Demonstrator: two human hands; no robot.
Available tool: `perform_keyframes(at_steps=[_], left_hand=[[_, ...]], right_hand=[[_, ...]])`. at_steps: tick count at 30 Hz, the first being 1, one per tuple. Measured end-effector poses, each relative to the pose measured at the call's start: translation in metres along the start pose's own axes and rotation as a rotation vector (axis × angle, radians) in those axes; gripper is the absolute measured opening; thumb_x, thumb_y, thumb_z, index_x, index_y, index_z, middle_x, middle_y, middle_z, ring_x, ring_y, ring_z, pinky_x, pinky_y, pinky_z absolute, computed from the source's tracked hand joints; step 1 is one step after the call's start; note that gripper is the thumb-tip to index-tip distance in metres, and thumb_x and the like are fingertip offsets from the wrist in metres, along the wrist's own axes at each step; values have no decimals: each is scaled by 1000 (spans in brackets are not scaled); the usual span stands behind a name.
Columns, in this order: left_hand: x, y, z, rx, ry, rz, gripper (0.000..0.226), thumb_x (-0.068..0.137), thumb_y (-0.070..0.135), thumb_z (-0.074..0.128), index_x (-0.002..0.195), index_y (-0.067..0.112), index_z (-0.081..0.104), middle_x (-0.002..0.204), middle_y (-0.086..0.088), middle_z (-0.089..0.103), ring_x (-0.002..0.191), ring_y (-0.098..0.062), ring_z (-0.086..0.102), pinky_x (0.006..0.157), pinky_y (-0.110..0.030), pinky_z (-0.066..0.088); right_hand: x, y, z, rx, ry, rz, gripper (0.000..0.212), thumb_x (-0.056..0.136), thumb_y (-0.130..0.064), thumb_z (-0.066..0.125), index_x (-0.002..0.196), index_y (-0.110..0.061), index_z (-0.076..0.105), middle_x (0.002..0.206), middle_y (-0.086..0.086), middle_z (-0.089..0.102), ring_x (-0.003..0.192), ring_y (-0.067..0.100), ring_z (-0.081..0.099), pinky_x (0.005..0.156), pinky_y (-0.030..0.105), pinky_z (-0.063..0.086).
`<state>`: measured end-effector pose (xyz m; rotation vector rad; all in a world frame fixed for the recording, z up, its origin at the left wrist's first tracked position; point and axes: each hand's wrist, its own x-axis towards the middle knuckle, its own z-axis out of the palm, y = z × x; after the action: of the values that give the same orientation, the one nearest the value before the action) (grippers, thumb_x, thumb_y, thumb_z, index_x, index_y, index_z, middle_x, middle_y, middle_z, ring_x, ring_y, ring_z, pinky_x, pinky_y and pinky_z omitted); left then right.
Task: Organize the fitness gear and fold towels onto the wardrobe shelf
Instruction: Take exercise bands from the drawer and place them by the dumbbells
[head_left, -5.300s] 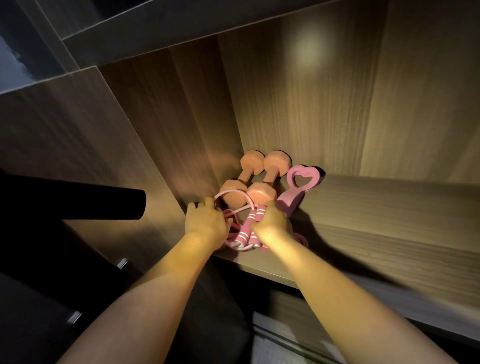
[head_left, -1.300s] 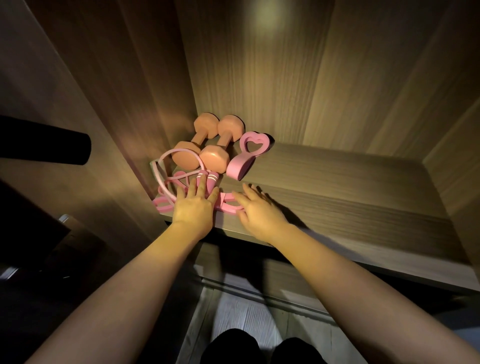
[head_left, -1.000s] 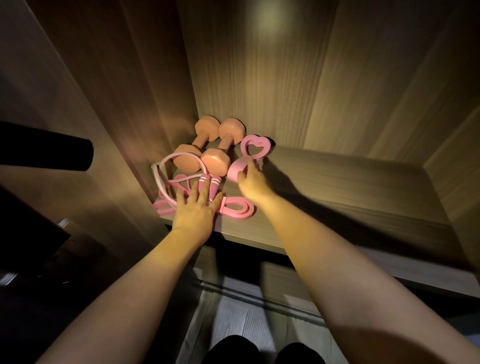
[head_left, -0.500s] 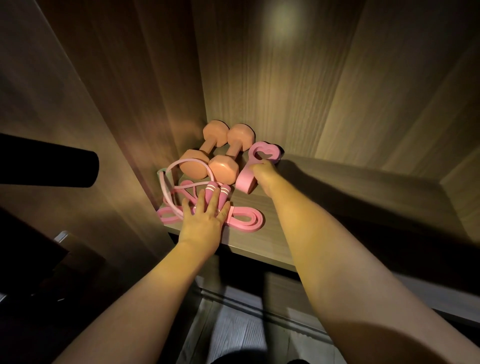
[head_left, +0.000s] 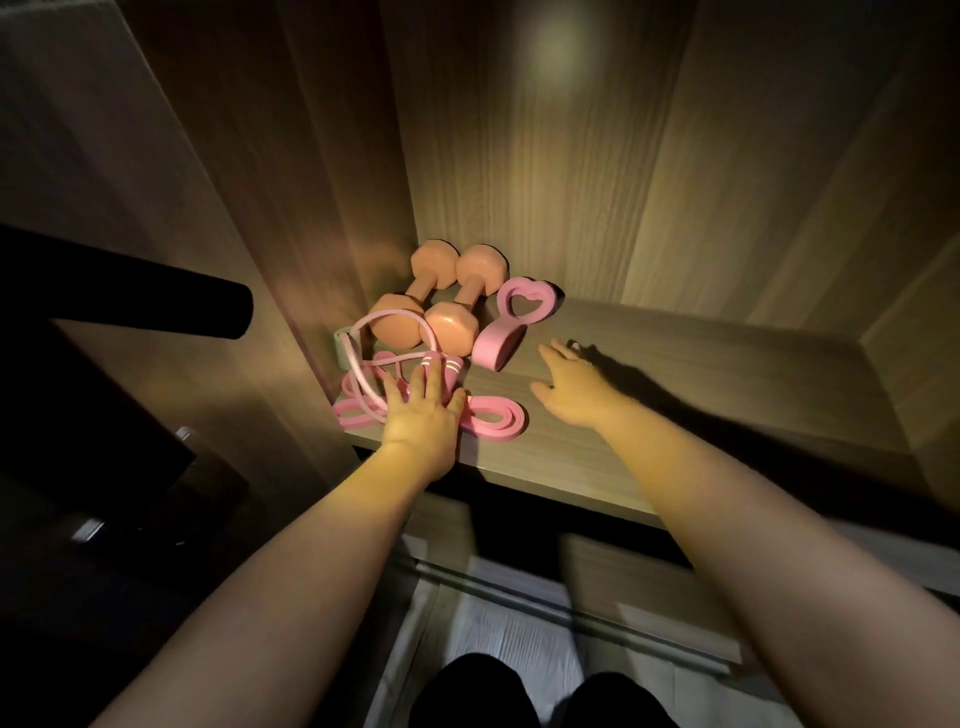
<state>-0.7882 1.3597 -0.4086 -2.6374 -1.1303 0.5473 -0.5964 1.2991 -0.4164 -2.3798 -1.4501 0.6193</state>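
Backed off the pink heart-handled piece (head_left: 514, 322), possibly a grip trainer, the right hand (head_left: 571, 395) hovers over the wardrobe shelf (head_left: 701, 395), fingers spread and holding nothing. The left hand (head_left: 423, 421) presses flat, fingers straight, on the skipping-rope handles (head_left: 441, 364) and pink resistance band (head_left: 493, 418), just in front of two orange dumbbells (head_left: 441, 306).

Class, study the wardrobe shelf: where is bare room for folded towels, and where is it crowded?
Bare: the shelf from the right hand to the right wall, back to the rear panel. Crowded: the left corner, with dumbbells, heart-shaped ring, jump rope and band under the left hand.
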Motion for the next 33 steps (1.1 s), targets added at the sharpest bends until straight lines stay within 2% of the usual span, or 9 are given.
perform_keyframes(at_steps=[2, 6, 12, 15, 19, 23, 28, 33], left_hand=[[-2, 2, -5, -24, -24, -5, 74, 94, 23, 49, 155, 30, 7, 158, -20, -21, 146, -41, -13, 112, -70, -1], [-5, 5, -15, -121, -34, -5, 76, 91, 20, 47, 155, 29, 7, 160, -16, -19, 147, -38, -15, 112, -69, -4], [-28, 15, -42, -226, -31, 41, 73, 94, 32, 46, 156, 22, 9, 162, -12, -12, 148, -34, -14, 114, -64, -5], [-50, 30, -51, -287, -96, 96, 71, 95, 32, 45, 155, 20, 9, 163, -10, -7, 149, -31, -12, 116, -63, -3], [-88, 45, -63, -334, -187, 159, 69, 95, 35, 44, 155, 22, 11, 163, -9, -6, 149, -29, -10, 116, -61, -1], [-142, 46, -82, -376, -228, 167, 67, 96, 36, 43, 155, 24, 13, 163, -9, -2, 150, -29, -7, 117, -58, 3], [-192, 44, -113, -416, -221, 221, 65, 97, 37, 42, 154, 25, 14, 163, -7, 1, 150, -27, -5, 119, -56, 4], [-224, 43, -162, -476, -151, 266, 64, 100, 46, 36, 155, 26, 11, 163, -4, 2, 150, -24, -4, 120, -51, 6]], right_hand=[[-14, 11, -1, -161, -64, -6, 66, 102, -36, 42, 156, -21, 9, 163, 1, -3, 150, 27, -6, 119, 54, 6], [-35, 19, -4, -321, -92, -48, 65, 102, -40, 38, 156, -26, 4, 163, -1, -7, 149, 25, -12, 119, 55, -1], [-74, 13, -27, -333, -175, -29, 64, 101, -40, 38, 155, -30, 4, 163, -2, -8, 148, 24, -13, 118, 56, -5], [-101, 8, -32, -287, -230, -48, 65, 101, -40, 38, 155, -30, 4, 163, -1, -6, 149, 24, -12, 119, 55, -4], [-145, 1, -39, -342, -336, -25, 64, 101, -46, 34, 156, -30, 4, 164, -1, -4, 150, 24, -9, 119, 53, -1], [-202, -13, -53, -339, -423, 1, 65, 101, -46, 34, 156, -29, 3, 164, 2, -4, 150, 26, -9, 118, 55, -1], [-263, -28, -85, -294, -413, -13, 64, 101, -49, 33, 156, -29, 5, 164, 2, -1, 150, 25, -7, 118, 52, 0], [-320, -29, -138, -179, -297, 25, 65, 100, -53, 30, 155, -32, 3, 163, -1, -3, 150, 23, -7, 120, 49, -1]])
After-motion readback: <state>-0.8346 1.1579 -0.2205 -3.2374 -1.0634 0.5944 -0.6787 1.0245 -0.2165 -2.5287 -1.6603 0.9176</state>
